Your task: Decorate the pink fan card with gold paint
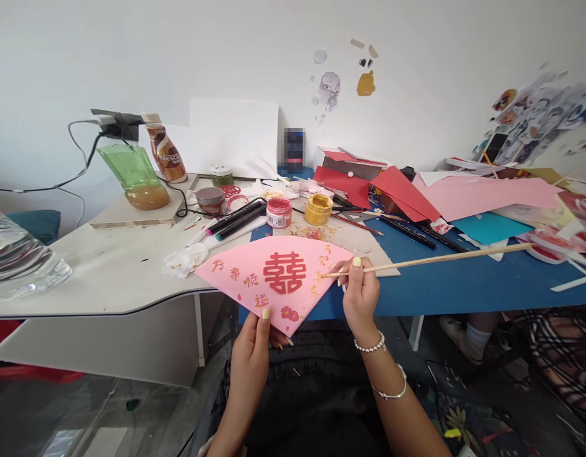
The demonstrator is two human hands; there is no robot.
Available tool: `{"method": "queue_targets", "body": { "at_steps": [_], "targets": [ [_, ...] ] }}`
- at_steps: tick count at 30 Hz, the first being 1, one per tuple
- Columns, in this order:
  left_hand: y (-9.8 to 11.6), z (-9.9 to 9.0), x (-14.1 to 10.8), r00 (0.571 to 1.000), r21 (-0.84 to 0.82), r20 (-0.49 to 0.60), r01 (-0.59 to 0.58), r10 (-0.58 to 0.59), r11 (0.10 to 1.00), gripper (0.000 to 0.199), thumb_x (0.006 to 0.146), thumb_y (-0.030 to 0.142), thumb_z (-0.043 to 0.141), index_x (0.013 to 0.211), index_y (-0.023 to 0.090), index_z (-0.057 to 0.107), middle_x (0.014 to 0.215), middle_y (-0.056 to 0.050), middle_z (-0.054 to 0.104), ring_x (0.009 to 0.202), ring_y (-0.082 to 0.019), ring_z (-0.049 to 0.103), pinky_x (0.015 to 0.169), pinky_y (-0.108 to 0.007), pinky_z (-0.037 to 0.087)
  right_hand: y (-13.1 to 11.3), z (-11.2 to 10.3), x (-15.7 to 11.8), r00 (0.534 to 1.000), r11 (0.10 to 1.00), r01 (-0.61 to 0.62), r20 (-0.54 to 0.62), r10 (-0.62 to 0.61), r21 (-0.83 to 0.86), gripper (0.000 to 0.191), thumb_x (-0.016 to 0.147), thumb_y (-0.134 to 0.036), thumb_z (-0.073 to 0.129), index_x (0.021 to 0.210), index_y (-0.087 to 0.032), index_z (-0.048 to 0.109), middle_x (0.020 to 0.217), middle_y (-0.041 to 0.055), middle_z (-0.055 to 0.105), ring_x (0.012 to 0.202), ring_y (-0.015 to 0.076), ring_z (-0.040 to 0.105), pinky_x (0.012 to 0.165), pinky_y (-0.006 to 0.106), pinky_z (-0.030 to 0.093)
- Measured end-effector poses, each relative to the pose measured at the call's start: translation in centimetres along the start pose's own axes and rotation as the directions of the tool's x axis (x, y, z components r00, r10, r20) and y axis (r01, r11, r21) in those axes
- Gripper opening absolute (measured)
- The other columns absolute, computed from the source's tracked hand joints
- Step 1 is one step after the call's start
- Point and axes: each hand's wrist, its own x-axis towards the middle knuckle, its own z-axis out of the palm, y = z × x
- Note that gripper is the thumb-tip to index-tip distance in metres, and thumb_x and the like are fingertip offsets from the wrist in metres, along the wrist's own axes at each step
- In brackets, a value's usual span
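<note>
My left hand (254, 346) grips a pink fan-shaped paper (245, 266) by its lower edge, thumb on top and fingers underneath. The paper carries a red double-happiness character in the middle, yellow-gold characters along both sides and a red flower near the lower point. In my right hand (362, 285) is a long, thin wooden stick (430, 259), pinched close to its left end. The stick's tip meets the gold marks on the paper's right side. Just beyond the paper stand an open jar of yellow paint (318, 209) and a jar of red paint (279, 212).
Black markers (240, 219) and a crumpled tissue (185, 259) lie on the left. A Nescafé bottle (166, 152) and a green container (135, 174) stand behind them. Red paper sheets (407, 197) and other scraps pile up on the right, over a blue surface (445, 285).
</note>
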Motion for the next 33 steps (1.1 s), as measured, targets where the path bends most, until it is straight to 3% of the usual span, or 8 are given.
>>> {"method": "queue_targets", "body": {
  "at_steps": [33],
  "targets": [
    [-0.2,0.0,0.03,1.0,-0.005,0.001,-0.001,0.001,1.0,0.038,0.078,0.055,0.046,0.066,0.019,0.052,0.049,0.001,0.059,0.049,-0.015,0.057,0.051,-0.025,0.046,-0.09,0.03,0.04,1.0,0.998,-0.008,0.007,0.008,0.061,0.028,0.091,-0.032,0.033,0.068,-0.02,0.044,0.057,-0.0028,0.05,0.052,0.0087,0.048,0.049,0.022,0.036]
  ]
}}
